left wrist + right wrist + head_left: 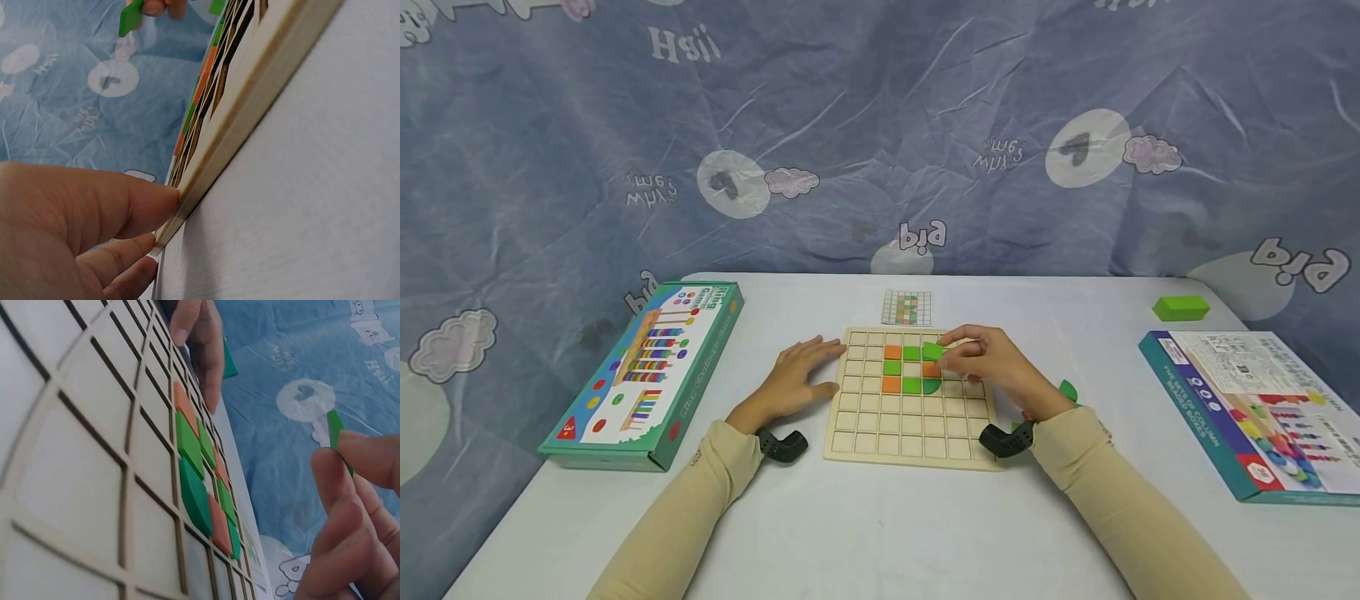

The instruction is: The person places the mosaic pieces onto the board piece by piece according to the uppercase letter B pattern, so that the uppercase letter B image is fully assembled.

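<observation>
A wooden grid board [912, 425] lies on the white table. Several orange and green tiles sit in its upper cells, among them an orange tile [891, 384] and a dark green rounded tile [931, 386]. My right hand [1000, 367] pinches a light green tile [335, 428] between thumb and fingers, raised above the board. In the head view this tile overlaps the pattern's upper right cell. My left hand [793, 379] rests at the board's left edge, its thumb [150, 200] and fingertips against the rim.
A small printed pattern card [906, 307] lies behind the board. Beside my right wrist is a green leaf-shaped piece [1067, 391], with other pieces partly hidden by the wrist. Flat game boxes lie left [647, 375] and right [1255, 417]. A green block [1180, 308] is at back right.
</observation>
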The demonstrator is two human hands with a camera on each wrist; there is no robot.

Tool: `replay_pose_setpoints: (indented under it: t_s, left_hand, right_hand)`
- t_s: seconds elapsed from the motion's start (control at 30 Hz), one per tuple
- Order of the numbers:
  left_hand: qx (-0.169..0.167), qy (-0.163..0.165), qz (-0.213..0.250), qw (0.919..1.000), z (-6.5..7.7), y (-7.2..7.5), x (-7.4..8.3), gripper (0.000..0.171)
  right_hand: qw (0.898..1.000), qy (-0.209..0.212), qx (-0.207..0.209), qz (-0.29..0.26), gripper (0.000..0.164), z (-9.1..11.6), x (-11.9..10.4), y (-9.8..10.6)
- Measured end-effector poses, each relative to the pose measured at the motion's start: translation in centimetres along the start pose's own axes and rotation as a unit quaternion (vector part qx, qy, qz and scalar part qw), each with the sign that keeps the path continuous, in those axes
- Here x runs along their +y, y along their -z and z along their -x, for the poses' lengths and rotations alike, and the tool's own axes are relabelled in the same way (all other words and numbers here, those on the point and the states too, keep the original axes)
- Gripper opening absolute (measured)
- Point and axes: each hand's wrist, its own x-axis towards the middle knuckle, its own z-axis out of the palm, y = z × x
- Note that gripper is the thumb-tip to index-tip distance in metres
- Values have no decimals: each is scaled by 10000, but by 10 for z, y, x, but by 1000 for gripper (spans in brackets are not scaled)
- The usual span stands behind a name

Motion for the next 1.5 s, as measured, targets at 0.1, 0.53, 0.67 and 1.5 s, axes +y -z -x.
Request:
replay_pose_setpoints:
  t_s: [0.1,0.53,0.67,1.5]
  left_hand:
    - [5,-9,20,10000,0,0,0,68]
    - [-5,-4,61,10000,-2,1,1,68]
    - [-11,-5,50,10000,-2,1,1,69]
    - [-6,40,25,10000,-1,0,1,68]
  right_hand:
    - [9999,-87,2,-71,44,0,0,-7]
    - [9978,53,-294,-585,38,1,0,-45]
    - [9975,75,-329,-614,37,2,2,-55]
    - [9935,749,-328,787,25,0,21,-67]
